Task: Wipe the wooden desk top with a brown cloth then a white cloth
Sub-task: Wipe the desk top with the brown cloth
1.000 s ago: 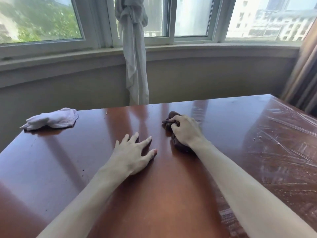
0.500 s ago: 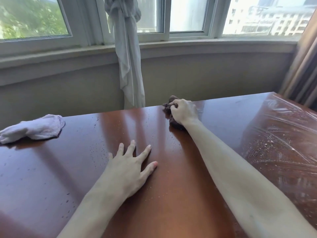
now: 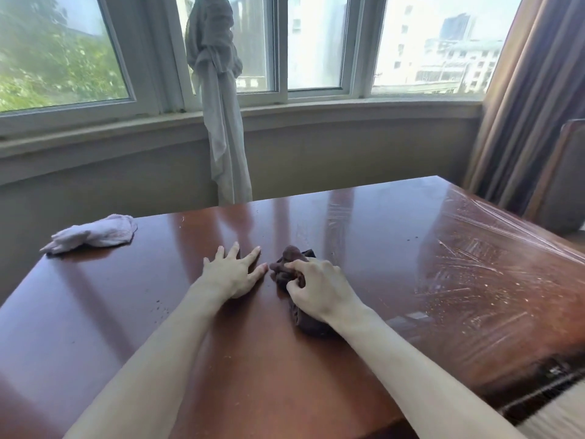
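The glossy reddish-brown wooden desk top (image 3: 133, 318) fills the lower view. My right hand (image 3: 319, 289) presses a crumpled brown cloth (image 3: 289, 264) against the desk near its middle, fingers bunched in the fabric; part of the cloth shows under my wrist. My left hand (image 3: 235, 272) lies flat on the wood just left of the cloth, fingers spread, holding nothing. A crumpled white cloth (image 3: 95, 236) rests at the far left corner of the desk, well apart from both hands.
Clear plastic film (image 3: 481, 274) wrinkles over the desk's right part. Small dark crumbs (image 3: 158, 304) dot the wood. A knotted white curtain (image 3: 221, 122) hangs behind the far edge below the windows. A brown drape (image 3: 531, 106) and a chair back (image 3: 566, 172) stand at right.
My right hand has pulled the brown cloth back from the desk's far edge toward me, stopping beside my left hand. The left hand has stayed flat on the wood.
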The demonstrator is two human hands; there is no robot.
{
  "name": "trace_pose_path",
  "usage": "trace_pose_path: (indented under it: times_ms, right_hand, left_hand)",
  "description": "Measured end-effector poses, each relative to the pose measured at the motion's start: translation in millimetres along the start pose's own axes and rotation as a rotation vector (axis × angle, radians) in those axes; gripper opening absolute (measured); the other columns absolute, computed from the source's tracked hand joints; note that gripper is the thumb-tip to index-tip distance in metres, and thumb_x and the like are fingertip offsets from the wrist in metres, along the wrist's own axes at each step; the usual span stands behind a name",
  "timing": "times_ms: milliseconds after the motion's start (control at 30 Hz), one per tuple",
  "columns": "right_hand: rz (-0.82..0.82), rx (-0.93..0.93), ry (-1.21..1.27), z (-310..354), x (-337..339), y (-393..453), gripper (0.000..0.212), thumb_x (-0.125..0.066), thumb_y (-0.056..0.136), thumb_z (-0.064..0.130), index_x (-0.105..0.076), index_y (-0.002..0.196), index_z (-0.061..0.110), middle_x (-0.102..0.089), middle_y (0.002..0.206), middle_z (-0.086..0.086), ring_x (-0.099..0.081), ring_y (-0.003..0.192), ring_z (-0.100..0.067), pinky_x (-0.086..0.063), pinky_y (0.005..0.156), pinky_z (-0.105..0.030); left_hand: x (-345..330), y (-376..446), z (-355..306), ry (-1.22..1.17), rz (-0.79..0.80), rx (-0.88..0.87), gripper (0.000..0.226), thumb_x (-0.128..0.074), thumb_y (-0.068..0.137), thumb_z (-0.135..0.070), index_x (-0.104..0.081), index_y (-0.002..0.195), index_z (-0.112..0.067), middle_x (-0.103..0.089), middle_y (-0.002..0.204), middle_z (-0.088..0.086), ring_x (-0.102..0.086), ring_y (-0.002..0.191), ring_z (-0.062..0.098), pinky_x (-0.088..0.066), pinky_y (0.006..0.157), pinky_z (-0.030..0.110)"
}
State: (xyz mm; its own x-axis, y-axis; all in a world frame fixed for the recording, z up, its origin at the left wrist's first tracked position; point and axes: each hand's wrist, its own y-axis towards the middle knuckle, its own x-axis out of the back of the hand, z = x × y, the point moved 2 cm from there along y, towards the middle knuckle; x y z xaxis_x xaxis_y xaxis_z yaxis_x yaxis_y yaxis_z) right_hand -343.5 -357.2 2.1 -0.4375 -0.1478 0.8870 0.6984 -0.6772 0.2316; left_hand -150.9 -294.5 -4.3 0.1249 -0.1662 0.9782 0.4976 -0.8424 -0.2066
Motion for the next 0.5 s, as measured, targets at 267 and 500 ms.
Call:
trace_pose_path:
  times_ms: [267, 500]
  right_hand:
    - [-0.064, -0.107, 0.065, -19, -11, 55, 0.022, -0.051, 0.09, 0.028, -0.069, 0.102, 0.023, -0.066, 0.109, -0.006, -0.061, 0.103, -0.033, -0.05, 0.087, -0.04]
    - [-0.128, -0.183, 0.042, -61, -28, 202, 0.025, -0.048, 0.093, 0.024, -0.072, 0.096, 0.019, -0.072, 0.109, -0.008, -0.063, 0.104, -0.035, -0.05, 0.082, -0.038]
  left_hand:
    - [-2, -2, 1, 0.043, -0.016, -0.018, 0.067, -0.011, 0.095, -0.075, -0.002, 0.157, -0.05, -0.004, 0.169, 0.006, -0.008, 0.153, 0.037, -0.021, 0.118, 0.061]
    - [-9, 1, 0, 0.145, 0.001, -0.059, 0.064, -0.011, 0.1, -0.067, 0.018, 0.154, -0.048, 0.012, 0.168, 0.006, 0.0, 0.154, 0.037, -0.02, 0.12, 0.057]
